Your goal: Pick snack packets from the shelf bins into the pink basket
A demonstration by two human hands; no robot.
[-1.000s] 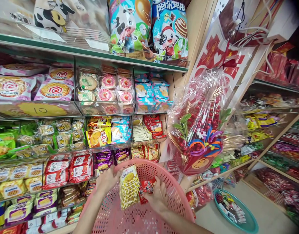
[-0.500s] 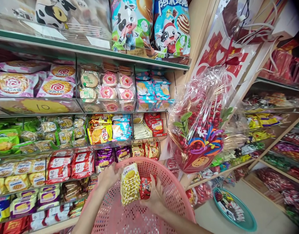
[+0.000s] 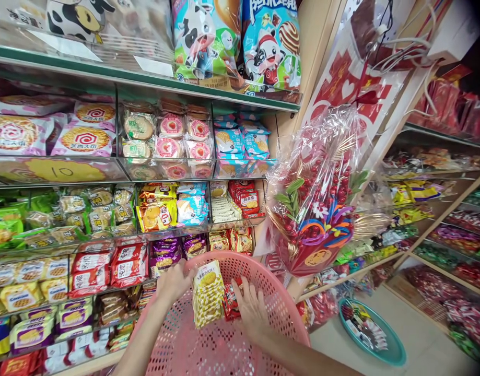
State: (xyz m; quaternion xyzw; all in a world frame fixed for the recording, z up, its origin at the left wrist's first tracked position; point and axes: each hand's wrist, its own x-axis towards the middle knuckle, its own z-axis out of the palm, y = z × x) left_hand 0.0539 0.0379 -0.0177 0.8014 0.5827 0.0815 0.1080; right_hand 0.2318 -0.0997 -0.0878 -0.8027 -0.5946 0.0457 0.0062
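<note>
A pink perforated plastic basket [image 3: 279, 334] is in front of me below the shelves. At its left rim, my left hand [image 3: 175, 284] is closed around the edge, some fingertips hidden beside the packets. Within the basket, a row of yellow-and-white biscuit packets [image 3: 207, 295] leans against the far wall. Just right of them are red snack packets [image 3: 232, 300]. My right hand [image 3: 252, 308] rests against these red packets, fingers stretched and slightly apart, its thumb partly hidden.
Shelves of wrapped biscuits [image 3: 89, 269] rise ahead and to the left. A cellophane-wrapped bouquet [image 3: 322, 224] hangs at the right, close to the basket. On the floor sits a teal basin [image 3: 396, 347] with small packets. More candy shelves [image 3: 455, 219] stand far right.
My right hand has loosened from gripping the red packets, its fingers now flatter against them. The left hand stays at the rim. The view has shifted slightly to the right.
</note>
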